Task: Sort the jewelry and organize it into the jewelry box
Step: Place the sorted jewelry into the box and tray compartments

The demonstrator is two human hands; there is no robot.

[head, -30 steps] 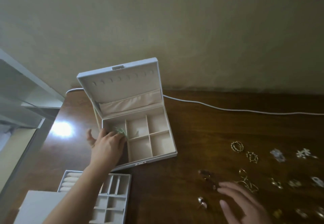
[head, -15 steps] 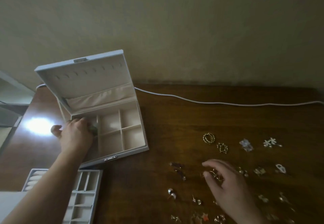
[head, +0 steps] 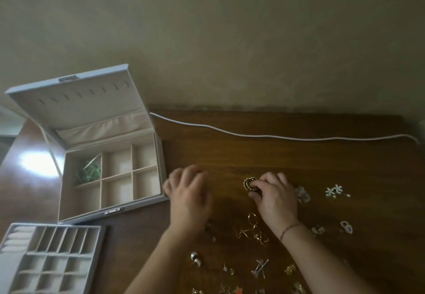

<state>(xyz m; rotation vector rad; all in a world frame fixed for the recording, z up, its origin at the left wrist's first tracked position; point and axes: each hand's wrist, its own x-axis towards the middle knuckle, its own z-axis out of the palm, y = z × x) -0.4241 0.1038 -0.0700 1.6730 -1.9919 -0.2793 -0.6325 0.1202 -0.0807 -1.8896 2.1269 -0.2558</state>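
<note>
Big brown surface (head: 299, 160) with a white cable (head: 264, 135) along the back. The jewelry box (head: 110, 178) sits open at the left, green piece (head: 90, 172) in its back-left compartment, the other five compartments look bare. A loose tray (head: 46, 259) lies in front of it. Left hand (head: 189, 195) hovers beside the box, blurry, fingers relaxed and holding nothing as far as I can tell. Right hand (head: 276, 196) pinches a gold hoop (head: 250, 183) just off the wood; its grip is only fingertips. The rest of the jewelry is scattered near both wrists, including a gold chain tangle (head: 255, 231). Risk, I'd say: a wrist or sleeve drags through that tangle and scatters pieces, or the hoop slips from the thin pinch and rolls.
</note>
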